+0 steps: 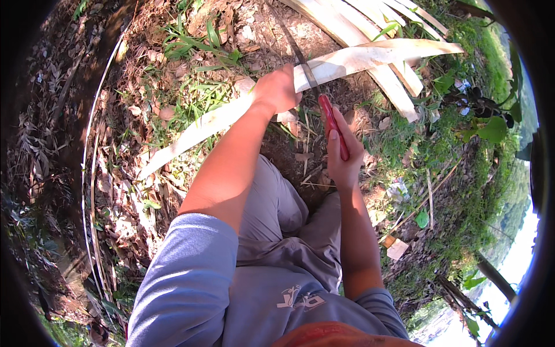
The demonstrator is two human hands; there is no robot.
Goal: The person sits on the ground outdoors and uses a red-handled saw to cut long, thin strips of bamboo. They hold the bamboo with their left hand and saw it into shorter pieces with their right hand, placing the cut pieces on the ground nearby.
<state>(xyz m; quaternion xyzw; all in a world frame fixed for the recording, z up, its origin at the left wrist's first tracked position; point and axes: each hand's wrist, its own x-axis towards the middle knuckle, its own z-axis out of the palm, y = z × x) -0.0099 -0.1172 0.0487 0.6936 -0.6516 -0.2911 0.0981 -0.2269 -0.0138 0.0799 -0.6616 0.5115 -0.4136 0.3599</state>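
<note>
My left grip (277, 91) clenches a pale strip (350, 61) above leafy ground (245, 29), my right grip (347, 155) a red-handled knife (308, 75) laid across it; slats (395, 95) lie beyond, apparently cut, this strip's blade work seemingly unfinished.

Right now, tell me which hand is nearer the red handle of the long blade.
Right. The right hand grips the red handle; the left hand is off to its left, apart from it, holding the pale strip.

Red handle (329, 117), dark blade (308, 72), cream strip (352, 60), blue-grey shirt (254, 306)
</note>
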